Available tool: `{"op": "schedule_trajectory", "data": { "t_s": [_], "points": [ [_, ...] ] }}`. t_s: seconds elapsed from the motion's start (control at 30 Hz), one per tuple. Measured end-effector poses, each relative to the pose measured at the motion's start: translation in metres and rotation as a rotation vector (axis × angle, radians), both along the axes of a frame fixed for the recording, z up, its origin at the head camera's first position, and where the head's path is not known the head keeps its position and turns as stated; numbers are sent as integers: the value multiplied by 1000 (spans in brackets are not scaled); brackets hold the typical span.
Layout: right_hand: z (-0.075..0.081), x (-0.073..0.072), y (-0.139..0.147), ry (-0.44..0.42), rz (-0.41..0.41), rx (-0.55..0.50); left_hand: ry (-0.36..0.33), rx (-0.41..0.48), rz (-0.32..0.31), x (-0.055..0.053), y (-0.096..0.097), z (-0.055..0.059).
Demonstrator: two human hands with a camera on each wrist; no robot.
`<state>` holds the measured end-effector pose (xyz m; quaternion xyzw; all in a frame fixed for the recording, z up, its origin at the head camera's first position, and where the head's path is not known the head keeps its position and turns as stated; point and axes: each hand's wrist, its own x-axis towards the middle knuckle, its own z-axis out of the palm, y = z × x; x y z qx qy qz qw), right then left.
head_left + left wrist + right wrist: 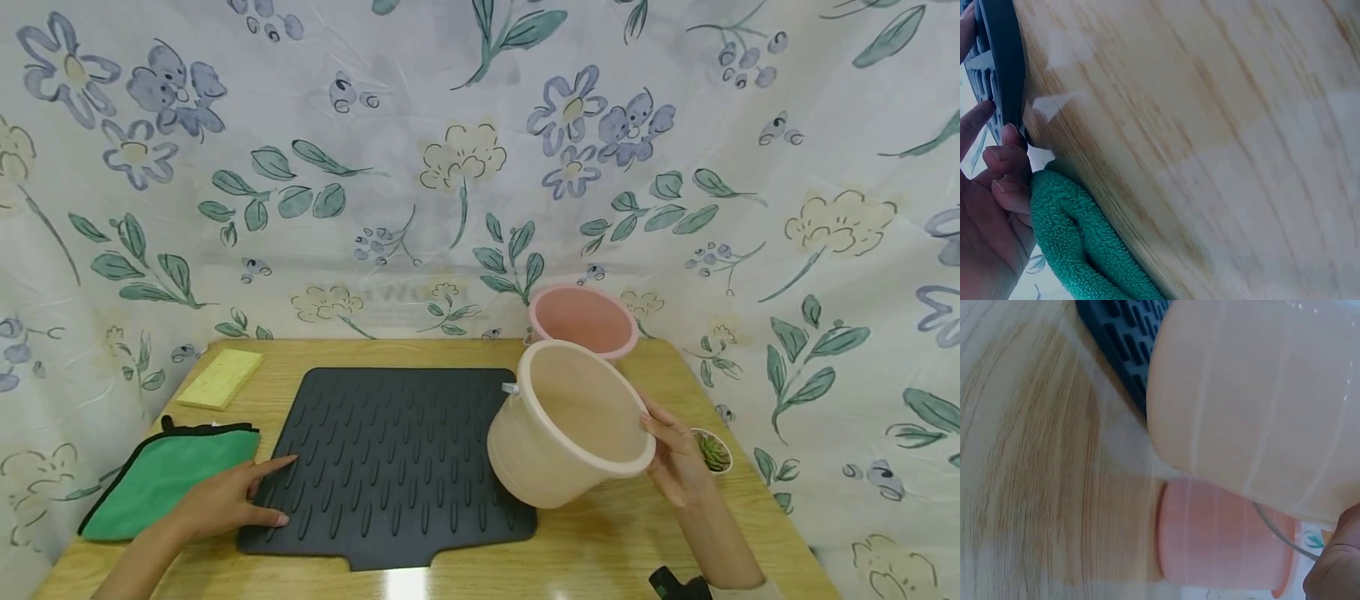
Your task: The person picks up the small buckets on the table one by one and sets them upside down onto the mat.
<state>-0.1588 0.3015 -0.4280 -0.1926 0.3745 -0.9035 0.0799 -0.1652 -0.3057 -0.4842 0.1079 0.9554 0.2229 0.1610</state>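
Note:
A cream bucket [525, 458] is tilted over the right edge of a dark grey ribbed drying mat [390, 450], its mouth turned up and to the right. My right hand [678, 454] grips the bucket's rim on the right side, thumb over the edge. At the mat's left edge, my left hand [225, 500] rests with index finger and thumb spread on the mat. Beside that hand lies a folded green cloth [165, 479] with black trim; its terry surface shows in the left wrist view. In the right wrist view the cream bucket [1247, 394] hides part of the mat.
A pink bucket [585, 321] stands behind the cream one at the back of the wooden table [450, 354]. A yellow sponge cloth [221, 379] lies at the back left. Right of my right hand sits a small potted succulent [712, 452]. A floral curtain [420, 167] hangs behind.

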Motion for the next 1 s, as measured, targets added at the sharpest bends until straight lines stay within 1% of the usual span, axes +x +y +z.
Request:
{"op": "schedule_trajectory", "data": {
  "t_s": [0.27,0.47,0.6,0.8,1.0],
  "points": [
    [-3,-1,-13,-10,-6,-55,14,-9,6,-1,0,-4],
    [-8,-5,-21,16,16,-107,12,-8,6,0,0,-3],
    [-12,-7,-27,33,31,-122,16,-7,3,0,0,-3],
    [-16,-9,-36,17,10,-126,15,-4,2,0,-1,-3],
    [-17,-11,-42,-17,-3,-161,14,-11,7,-1,-2,-4]
  ]
}}
